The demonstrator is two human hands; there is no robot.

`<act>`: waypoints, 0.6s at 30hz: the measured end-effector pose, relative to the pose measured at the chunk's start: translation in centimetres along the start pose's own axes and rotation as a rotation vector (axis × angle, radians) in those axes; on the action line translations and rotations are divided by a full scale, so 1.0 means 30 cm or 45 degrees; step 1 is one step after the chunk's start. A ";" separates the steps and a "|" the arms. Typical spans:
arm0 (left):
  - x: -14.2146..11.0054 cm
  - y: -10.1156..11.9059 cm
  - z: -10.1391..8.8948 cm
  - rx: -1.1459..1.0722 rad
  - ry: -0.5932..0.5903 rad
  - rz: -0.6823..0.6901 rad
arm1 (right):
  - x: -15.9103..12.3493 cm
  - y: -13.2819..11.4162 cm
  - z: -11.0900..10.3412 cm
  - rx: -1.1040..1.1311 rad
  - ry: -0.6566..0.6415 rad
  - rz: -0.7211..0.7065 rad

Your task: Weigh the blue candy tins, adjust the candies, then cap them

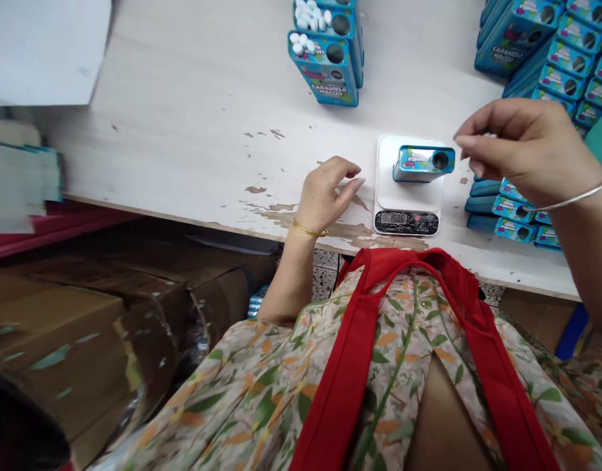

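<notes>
A blue candy tin with a round dark hole in its top stands upright on a white digital scale. The display on the scale is lit, but I cannot read it surely. To the left of the scale, my left hand rests over the table with thumb and forefinger apart and nothing between them. My right hand is raised just right of the tin, its fingers pinched together. A bit of white candy shows between them; how many pieces are held is hidden.
Blue tins stand in a row at the back, with small white candies on their tops. Many more tins crowd the right side. White sheets lie at far left. Cardboard boxes sit below the table.
</notes>
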State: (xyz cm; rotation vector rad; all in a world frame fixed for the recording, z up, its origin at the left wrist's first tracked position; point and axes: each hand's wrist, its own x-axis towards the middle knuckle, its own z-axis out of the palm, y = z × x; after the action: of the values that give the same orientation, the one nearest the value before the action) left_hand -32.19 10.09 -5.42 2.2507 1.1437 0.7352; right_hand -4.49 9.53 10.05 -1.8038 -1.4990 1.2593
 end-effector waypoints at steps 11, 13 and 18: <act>-0.022 -0.028 0.006 0.011 0.017 -0.038 | -0.088 0.114 -0.047 0.299 0.269 0.232; -0.020 -0.024 0.005 0.008 0.023 -0.031 | -0.086 0.110 -0.038 0.215 0.271 0.128; -0.023 -0.020 0.005 -0.003 0.038 -0.022 | -0.063 0.068 -0.006 0.036 0.221 -0.085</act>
State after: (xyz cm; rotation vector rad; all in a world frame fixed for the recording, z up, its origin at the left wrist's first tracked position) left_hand -32.76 9.79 -6.07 2.2323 1.1742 0.7647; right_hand -3.26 7.21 9.12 -1.7804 -1.4262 1.0584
